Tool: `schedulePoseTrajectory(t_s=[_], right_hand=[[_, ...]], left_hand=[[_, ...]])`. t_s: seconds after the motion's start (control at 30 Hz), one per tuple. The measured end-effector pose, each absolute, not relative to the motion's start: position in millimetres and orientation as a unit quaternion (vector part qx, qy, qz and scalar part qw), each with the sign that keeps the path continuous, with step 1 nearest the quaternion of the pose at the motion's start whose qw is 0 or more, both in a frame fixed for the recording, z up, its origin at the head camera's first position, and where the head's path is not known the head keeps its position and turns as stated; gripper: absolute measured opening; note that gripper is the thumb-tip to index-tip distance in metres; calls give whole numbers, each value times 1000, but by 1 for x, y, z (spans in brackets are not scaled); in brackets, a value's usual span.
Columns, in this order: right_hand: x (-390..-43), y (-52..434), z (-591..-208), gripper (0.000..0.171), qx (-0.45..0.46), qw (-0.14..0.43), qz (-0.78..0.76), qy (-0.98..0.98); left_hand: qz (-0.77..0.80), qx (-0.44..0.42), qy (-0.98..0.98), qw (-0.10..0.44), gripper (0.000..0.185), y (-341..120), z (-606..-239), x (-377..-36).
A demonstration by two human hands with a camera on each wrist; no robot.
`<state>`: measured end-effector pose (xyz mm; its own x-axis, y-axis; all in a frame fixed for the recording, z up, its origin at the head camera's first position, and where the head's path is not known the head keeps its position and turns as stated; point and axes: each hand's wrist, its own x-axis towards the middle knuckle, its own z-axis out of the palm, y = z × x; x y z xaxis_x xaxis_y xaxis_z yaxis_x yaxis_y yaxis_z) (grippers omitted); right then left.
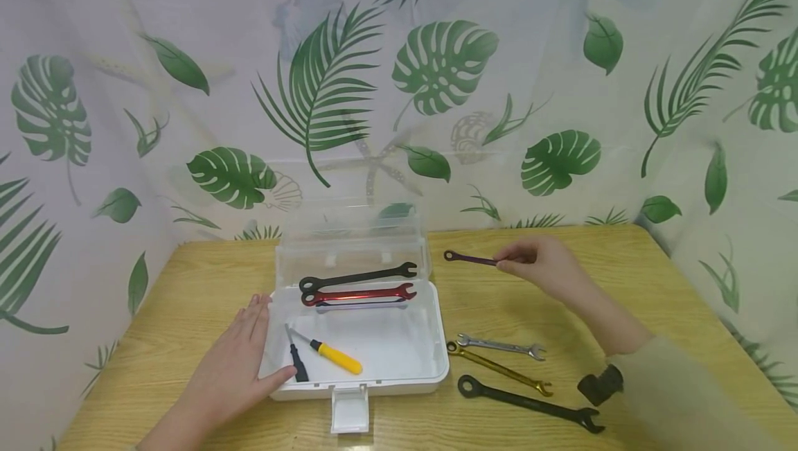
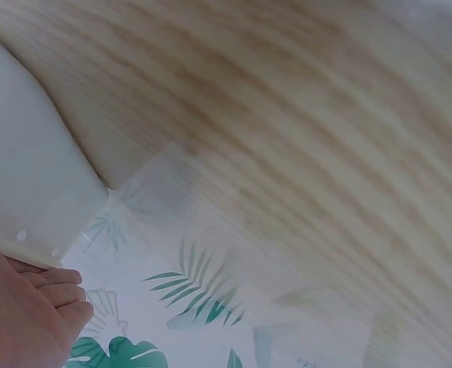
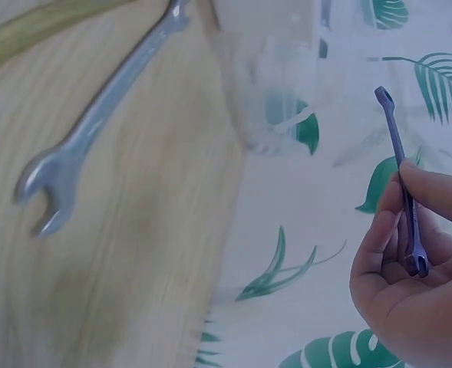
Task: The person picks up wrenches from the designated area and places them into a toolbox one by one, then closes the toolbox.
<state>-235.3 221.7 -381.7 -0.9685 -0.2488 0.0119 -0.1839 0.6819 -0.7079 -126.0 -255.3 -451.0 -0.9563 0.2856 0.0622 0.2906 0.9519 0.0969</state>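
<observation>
Right hand point(image 1: 541, 265) pinches a purple wrench point(image 1: 472, 258); outstretched left hand point(image 1: 233, 354) rests against the white toolbox point(image 1: 393, 343).

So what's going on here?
A person's right hand holds a purple wrench beside an open white toolbox, while the left hand rests against the box's left side. A black wrench and a red wrench lie across its back, with a yellow-handled tool and a black-handled tool in front. A silver wrench, gold wrench and second black wrench lie to its right.
</observation>
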Motion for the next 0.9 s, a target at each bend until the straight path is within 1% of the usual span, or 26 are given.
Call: schedulePoseTrajectory(t_s=[0.37,0.9], right_hand=[[-245,188,-376,16,-116,50,-426,896],[-255,137,-373,14,-141,63,-464,872]], left_hand=[[-55,-145,-988,20,112,-255,-451,-126],[-57,-141,-988,21,111,-255,-452,-126]])
